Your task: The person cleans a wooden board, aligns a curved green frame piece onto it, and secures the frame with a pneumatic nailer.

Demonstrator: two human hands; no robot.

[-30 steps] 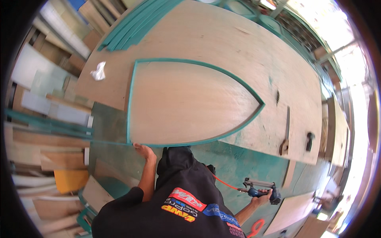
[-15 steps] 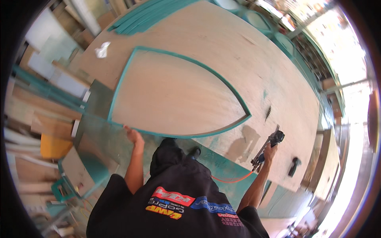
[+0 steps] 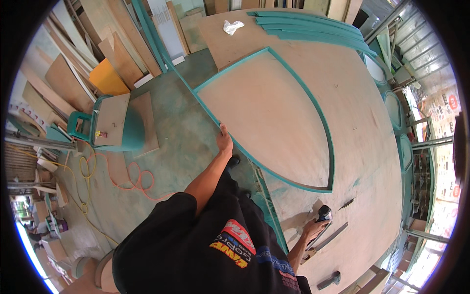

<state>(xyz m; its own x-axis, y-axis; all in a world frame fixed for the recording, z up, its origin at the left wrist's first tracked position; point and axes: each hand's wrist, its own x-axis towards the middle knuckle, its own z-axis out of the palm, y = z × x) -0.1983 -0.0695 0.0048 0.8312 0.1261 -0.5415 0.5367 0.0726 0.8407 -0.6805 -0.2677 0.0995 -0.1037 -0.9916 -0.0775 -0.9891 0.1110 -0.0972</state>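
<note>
A pointed arch of thin teal strips (image 3: 332, 161) lies on the large wooden tabletop (image 3: 377, 147). My left hand (image 3: 224, 141) is closed on the teal strip (image 3: 205, 107) along its near side, thumb on top. Past the arch's left corner, a long teal length continues off the table. Low on the right, my right hand (image 3: 313, 230) grips a black nail gun (image 3: 324, 213), which rests on or just above the tabletop, apart from the arch's tip. Its nose is hard to make out. Beside it lies a handsaw (image 3: 334, 237), its handle partly behind my forearm.
Teal strips (image 3: 313, 30) are stacked at the far edge, near a crumpled white cloth (image 3: 233, 27). A black hand tool (image 3: 329, 280) lies near the bottom. Leftward stand a teal bin (image 3: 132, 130) and leaning boards (image 3: 71, 81). Orange (image 3: 142, 183) and yellow hoses (image 3: 84, 188) cross the floor.
The view has swung to the left, showing more floor. My left hand has slid along the near strip toward the tip and closed on it. The nail gun has been lowered beside the saw.
</note>
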